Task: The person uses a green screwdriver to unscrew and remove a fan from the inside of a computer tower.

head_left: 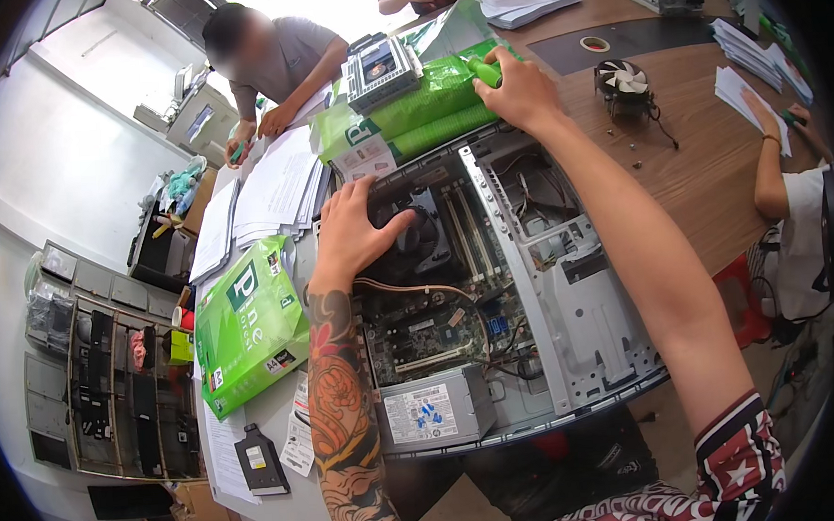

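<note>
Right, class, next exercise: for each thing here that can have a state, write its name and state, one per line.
Computer case: open, insides exposed
Black fan: inside the case
Loose fan: out of the case, on the brown table
Left green pack: lying flat
Metal-cased unit: resting on the far green pack
Tape roll: lying flat
Left hand: open, spread
Right hand: closed around a green handle

I've got my left hand (354, 228) palm down, thumb splayed wide, tattooed forearm (344, 396) behind it; my right arm (646, 215) reaches farther out, right hand (524, 90) curled gripping!
</note>
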`<state>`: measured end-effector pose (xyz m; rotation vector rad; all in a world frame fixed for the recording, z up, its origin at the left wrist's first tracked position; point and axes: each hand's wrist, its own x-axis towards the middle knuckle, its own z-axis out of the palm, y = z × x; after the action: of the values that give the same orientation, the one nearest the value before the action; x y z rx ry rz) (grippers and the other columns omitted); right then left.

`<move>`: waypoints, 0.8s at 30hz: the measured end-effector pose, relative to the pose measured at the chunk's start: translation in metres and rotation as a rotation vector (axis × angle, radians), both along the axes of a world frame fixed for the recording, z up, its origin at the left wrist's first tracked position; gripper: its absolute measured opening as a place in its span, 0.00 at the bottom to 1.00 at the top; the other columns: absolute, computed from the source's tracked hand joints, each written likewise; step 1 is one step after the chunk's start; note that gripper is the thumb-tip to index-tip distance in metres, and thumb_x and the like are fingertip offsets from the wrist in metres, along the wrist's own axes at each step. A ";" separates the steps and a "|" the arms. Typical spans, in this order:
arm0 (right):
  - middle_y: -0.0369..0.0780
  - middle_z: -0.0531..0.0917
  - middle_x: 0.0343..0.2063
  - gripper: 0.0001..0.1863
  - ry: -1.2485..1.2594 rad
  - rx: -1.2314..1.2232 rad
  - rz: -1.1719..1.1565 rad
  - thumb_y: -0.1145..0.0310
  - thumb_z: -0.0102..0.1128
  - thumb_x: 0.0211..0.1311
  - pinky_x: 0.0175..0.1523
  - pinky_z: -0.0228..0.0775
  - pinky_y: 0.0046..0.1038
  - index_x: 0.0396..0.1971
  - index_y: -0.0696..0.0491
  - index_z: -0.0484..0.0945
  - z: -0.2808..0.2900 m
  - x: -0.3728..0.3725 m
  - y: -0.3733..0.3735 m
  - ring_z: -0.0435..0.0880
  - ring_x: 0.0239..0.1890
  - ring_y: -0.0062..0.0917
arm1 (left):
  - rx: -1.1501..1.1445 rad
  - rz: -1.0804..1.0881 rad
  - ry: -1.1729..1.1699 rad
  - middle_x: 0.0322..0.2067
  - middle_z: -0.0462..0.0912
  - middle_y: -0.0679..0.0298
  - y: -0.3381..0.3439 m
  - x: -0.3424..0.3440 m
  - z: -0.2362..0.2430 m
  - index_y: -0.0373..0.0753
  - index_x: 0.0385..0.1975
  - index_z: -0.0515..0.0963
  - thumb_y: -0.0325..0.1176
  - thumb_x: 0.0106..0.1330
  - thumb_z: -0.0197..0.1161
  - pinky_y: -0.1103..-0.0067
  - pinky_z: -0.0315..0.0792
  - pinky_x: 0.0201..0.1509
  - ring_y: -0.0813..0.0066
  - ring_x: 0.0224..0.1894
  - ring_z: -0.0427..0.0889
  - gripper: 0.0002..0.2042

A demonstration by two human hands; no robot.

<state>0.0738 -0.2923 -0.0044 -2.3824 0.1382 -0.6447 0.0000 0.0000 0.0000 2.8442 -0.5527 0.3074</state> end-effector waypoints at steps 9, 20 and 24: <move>0.47 0.85 0.39 0.24 0.027 0.072 0.040 0.53 0.63 0.56 0.52 0.73 0.41 0.50 0.49 0.75 0.008 -0.002 0.002 0.83 0.46 0.41 | -0.071 -0.009 -0.034 0.52 0.76 0.54 0.005 0.001 0.001 0.37 0.57 0.71 0.44 0.48 0.62 0.67 0.59 0.66 0.55 0.58 0.70 0.33; 0.28 0.72 0.14 0.20 -0.507 0.829 0.297 0.51 0.67 0.59 0.22 0.54 0.16 0.26 0.55 0.83 0.049 -0.004 0.003 0.65 0.15 0.10 | -0.175 -0.013 -0.134 0.45 0.81 0.55 0.005 0.007 -0.011 0.39 0.49 0.78 0.44 0.73 0.44 0.66 0.62 0.61 0.57 0.53 0.75 0.19; 0.29 0.71 0.15 0.20 -0.336 0.872 0.488 0.51 0.63 0.63 0.23 0.54 0.17 0.29 0.56 0.82 0.068 -0.027 0.034 0.65 0.16 0.11 | -0.166 -0.002 -0.134 0.43 0.81 0.56 0.002 0.007 -0.011 0.40 0.46 0.78 0.44 0.74 0.41 0.64 0.64 0.58 0.56 0.51 0.76 0.19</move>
<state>0.0469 -0.2580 0.0639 -1.3722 -0.2566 -0.5735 0.0067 0.0019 -0.0110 2.6773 -0.5284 0.5208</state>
